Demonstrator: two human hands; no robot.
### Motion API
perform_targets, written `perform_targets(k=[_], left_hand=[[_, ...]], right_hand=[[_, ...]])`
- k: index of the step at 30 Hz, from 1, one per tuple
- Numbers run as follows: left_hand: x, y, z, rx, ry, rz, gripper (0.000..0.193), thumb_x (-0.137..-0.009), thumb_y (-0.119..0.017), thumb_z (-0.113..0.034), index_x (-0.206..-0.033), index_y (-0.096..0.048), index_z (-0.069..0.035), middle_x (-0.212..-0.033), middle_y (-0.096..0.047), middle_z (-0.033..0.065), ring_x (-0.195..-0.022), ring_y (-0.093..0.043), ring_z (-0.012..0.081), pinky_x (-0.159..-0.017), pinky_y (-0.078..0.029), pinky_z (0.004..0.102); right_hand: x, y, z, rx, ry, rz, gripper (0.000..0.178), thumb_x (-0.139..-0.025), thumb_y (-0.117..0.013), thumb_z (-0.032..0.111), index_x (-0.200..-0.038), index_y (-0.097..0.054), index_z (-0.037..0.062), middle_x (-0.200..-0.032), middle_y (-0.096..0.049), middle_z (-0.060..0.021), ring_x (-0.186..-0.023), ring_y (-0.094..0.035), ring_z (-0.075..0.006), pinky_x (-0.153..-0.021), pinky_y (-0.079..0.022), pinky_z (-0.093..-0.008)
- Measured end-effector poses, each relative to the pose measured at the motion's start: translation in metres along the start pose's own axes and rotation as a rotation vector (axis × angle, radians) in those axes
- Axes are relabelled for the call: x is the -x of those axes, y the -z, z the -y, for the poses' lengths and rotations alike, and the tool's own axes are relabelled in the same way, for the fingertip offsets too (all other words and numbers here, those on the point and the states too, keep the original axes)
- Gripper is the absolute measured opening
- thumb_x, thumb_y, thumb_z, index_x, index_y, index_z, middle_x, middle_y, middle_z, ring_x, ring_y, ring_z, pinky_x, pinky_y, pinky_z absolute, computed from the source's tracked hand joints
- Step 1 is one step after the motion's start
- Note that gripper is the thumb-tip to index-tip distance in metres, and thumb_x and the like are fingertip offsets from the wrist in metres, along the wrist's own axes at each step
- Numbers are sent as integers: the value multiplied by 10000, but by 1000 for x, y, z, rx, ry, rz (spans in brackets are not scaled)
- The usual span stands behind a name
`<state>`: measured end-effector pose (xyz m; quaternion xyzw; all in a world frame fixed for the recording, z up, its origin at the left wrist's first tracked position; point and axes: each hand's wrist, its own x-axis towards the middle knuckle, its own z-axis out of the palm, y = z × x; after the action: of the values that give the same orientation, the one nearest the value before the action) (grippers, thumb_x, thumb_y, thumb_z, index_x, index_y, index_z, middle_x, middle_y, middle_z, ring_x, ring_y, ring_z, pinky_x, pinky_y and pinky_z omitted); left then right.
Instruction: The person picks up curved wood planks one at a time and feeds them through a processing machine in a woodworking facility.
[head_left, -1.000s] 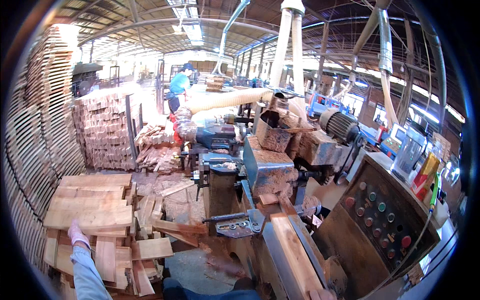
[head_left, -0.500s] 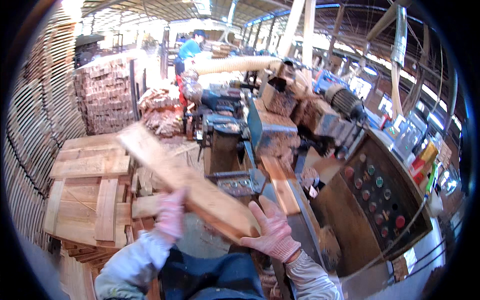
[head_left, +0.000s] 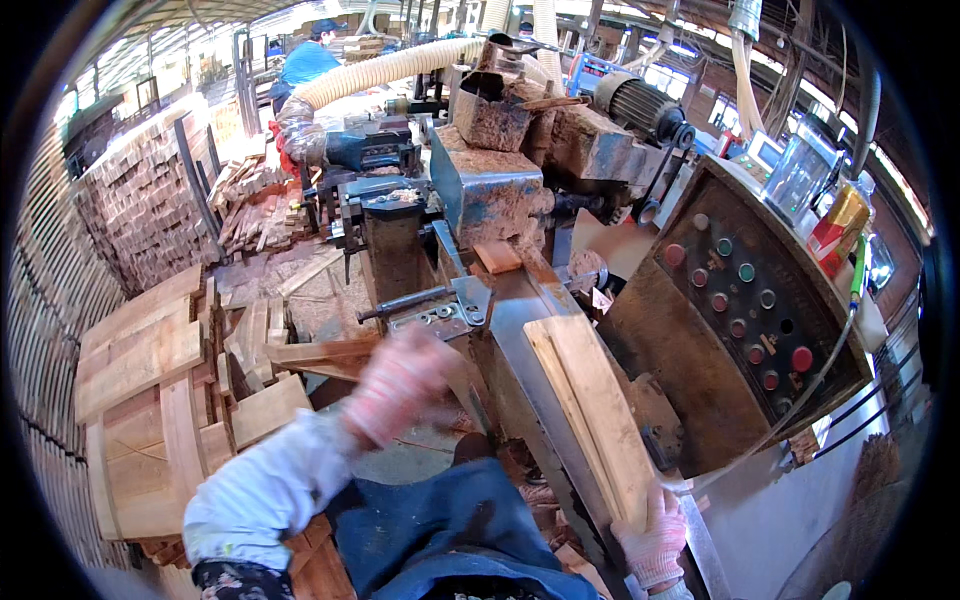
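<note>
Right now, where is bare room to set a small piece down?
A stretch of metal bed shows bare between the small wood block and the board in the right hand. Crowded: the plank stack at left, and around the jar.

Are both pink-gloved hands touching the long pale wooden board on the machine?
No: only the right hand touches the board; the left hand is apart from it.
</note>
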<state>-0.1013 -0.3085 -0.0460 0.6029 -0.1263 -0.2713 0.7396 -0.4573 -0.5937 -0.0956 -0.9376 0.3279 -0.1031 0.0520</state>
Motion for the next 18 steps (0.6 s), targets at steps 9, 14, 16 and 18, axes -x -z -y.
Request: perform_targets(k=[9,14,16,18], left_hand=[[146,405,-21,277,-624,-1238,387,-932,-767,-259,-1262,-667,-84,-1080,-651,78,-1006,-646,203,-930,-552,379],[202,520,8,460,-479,-1676,662,-899,-813,-337,-1461,-564,-92,-1347,-661,148,-1170,-652,299,-1024,-528,496],[169,481,1,719,-555,-1494,703,-901,-811,-351,-1490,-525,-94,-1363,-653,148,-1170,-661,308,-1025,-527,546],[164,489,-1,695,-539,-1514,697,-905,-807,-357,-1483,-522,-90,-1362,-651,139,-1152,-677,314,-966,-564,560]], right_hand=[[-182,-86,84,-347,266,-494,959,-694,-869,321,-1525,-484,35,-1436,-566,-261,-1301,-549,-448,-1103,-449,-519],[-262,-89,177,-410,180,-292,987,-694,-863,350,-1554,-459,81,-1443,-559,-243,-1315,-537,-445,-1124,-427,-521],[-251,-90,162,-371,240,-339,985,-686,-870,348,-1552,-466,109,-1392,-585,-233,-1260,-570,-435,-1089,-459,-519],[-236,-99,144,-344,316,-386,983,-678,-877,346,-1550,-473,137,-1340,-611,-224,-1206,-604,-425,-1055,-490,-517]])
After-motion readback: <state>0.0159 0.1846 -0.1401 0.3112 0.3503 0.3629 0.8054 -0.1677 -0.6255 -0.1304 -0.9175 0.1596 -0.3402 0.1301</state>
